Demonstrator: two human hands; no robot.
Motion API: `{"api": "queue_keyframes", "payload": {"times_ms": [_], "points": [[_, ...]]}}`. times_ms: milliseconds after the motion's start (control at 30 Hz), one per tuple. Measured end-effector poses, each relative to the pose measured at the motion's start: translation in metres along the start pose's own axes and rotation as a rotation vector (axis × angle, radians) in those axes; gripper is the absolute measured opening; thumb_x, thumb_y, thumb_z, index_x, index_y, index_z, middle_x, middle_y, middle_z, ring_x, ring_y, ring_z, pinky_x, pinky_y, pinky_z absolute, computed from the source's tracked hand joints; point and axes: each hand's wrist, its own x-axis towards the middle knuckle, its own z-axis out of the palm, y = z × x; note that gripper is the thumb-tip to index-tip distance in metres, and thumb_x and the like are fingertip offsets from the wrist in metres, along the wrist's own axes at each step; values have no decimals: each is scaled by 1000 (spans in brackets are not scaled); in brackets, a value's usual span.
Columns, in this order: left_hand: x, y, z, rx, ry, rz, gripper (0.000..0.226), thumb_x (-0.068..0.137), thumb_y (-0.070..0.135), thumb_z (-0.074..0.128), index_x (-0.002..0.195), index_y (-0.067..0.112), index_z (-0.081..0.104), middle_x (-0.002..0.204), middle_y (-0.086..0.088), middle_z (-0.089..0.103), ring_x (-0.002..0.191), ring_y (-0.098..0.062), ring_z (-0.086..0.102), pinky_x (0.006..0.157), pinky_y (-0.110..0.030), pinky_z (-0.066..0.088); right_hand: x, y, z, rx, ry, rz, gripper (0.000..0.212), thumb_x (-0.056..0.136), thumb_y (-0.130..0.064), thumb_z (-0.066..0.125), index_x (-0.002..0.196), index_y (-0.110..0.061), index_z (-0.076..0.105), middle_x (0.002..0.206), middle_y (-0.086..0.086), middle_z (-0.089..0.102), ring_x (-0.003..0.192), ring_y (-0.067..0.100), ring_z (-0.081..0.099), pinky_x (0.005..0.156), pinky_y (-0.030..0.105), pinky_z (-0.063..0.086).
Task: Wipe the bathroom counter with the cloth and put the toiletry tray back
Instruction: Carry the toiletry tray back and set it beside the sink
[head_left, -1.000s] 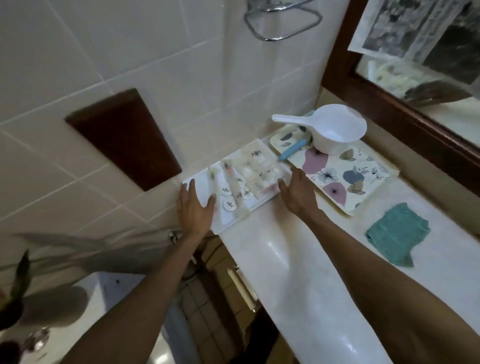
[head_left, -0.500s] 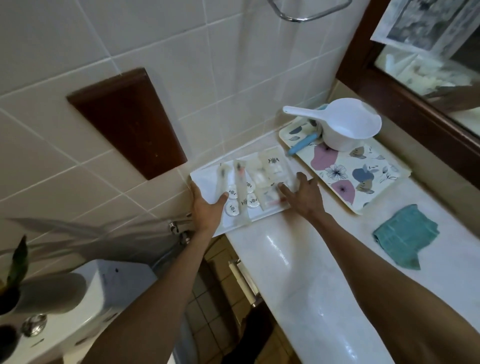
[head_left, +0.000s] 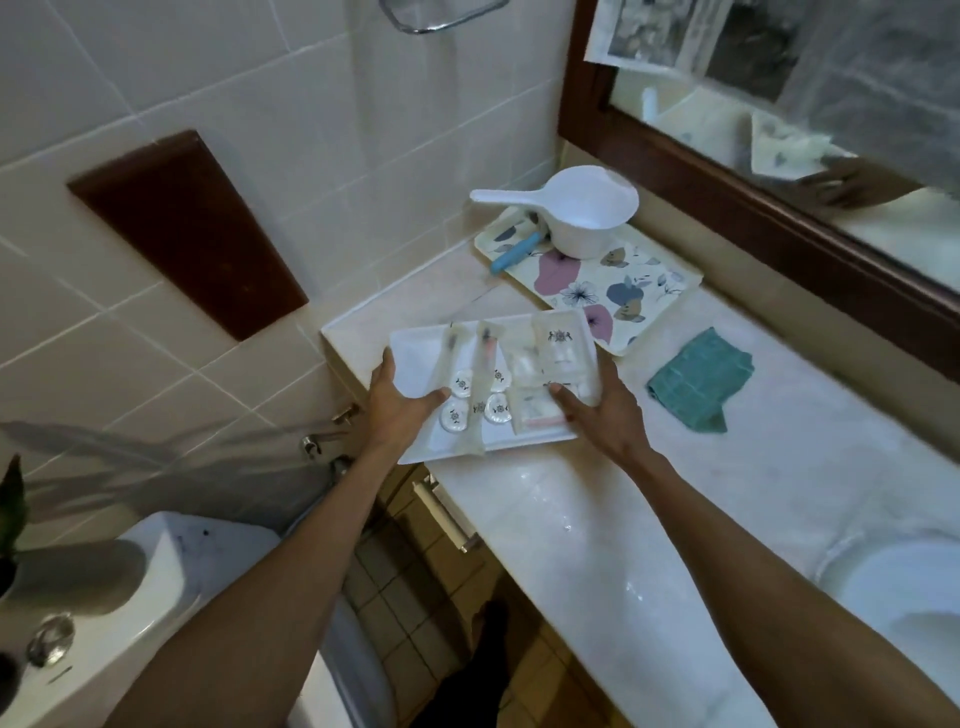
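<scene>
A white toiletry tray (head_left: 415, 358) with wrapped toiletries and small round packets is held above the counter's left end, partly past its front edge. My left hand (head_left: 402, 402) grips the tray's left side, thumb on top. My right hand (head_left: 602, 410) grips its right side, thumb on a packet. A teal cloth (head_left: 698, 379) lies crumpled on the pale marble counter (head_left: 623, 519), to the right of the tray and apart from both hands.
A floral tray (head_left: 618, 291) with a white dipper (head_left: 582, 210) and a blue item (head_left: 514, 254) sits in the back corner. A sink basin (head_left: 893, 597) is at the right. A toilet tank (head_left: 130, 597) stands lower left. A mirror runs along the right wall.
Both hands have taken hold of the toiletry tray and pulled it off the corner, toward me and to the right. The corner of the counter where it sat is now bare.
</scene>
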Motion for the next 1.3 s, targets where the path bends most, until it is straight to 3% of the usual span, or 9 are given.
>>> {"api": "queue_keyframes", "payload": {"times_ms": [133,300,400,533,600,667,767,1000,1300], "points": [[-47,43,43,1,-67,143,110,68,39,90,157,19,28,152,-5,39,139,-22,40,113,-37,36,-50,34,-68,33,188,1,67,73,-74,63,130,-47,39,120,-21,62,108,12,63,91,44,52],[-131,94,111,-57,-219,283,109,63,38,93,152,20,34,145,-1,42,132,-17,45,110,-38,41,-139,90,-163,5,372,109,77,69,-76,64,133,-44,37,118,-7,61,108,16,58,88,40,49],[-190,122,157,-64,-322,371,101,60,39,93,145,22,42,135,1,48,122,-15,51,105,-38,46,-204,124,-221,11,499,165,75,68,-75,66,131,-43,40,119,-7,60,108,14,58,89,39,50],[-270,158,219,-80,-459,476,95,57,36,94,139,20,49,131,2,53,122,-18,55,102,-38,48,-288,165,-294,13,635,210,71,69,-71,68,127,-38,44,122,-8,59,109,15,60,88,40,52],[-309,174,251,-70,-530,522,98,58,33,95,141,15,47,134,-4,55,124,-23,56,105,-45,47,-329,185,-327,4,708,251,74,69,-71,69,129,-36,43,123,-6,58,112,18,58,90,41,52],[-347,189,278,-37,-578,553,108,59,34,95,149,14,38,139,-5,49,126,-21,52,108,-42,45,-366,203,-354,13,768,311,79,68,-71,70,132,-34,42,125,-4,58,115,19,57,93,42,51],[-398,211,317,-17,-672,596,113,60,34,95,153,16,34,140,-4,44,128,-20,50,109,-40,44,-414,228,-389,7,854,409,84,68,-71,69,135,-31,41,128,-1,57,115,22,58,93,41,50],[-491,256,410,25,-881,724,103,58,32,95,145,17,44,138,-4,52,126,-22,53,108,-44,45,-503,284,-448,21,995,620,86,73,-69,69,141,-27,38,134,5,55,122,27,54,101,44,46],[-596,289,505,119,-1091,840,87,54,34,92,130,18,54,126,-6,62,115,-27,61,97,-48,53,-588,337,-492,40,1142,860,81,79,-67,63,144,-26,38,131,9,52,119,31,56,96,40,44]]}}
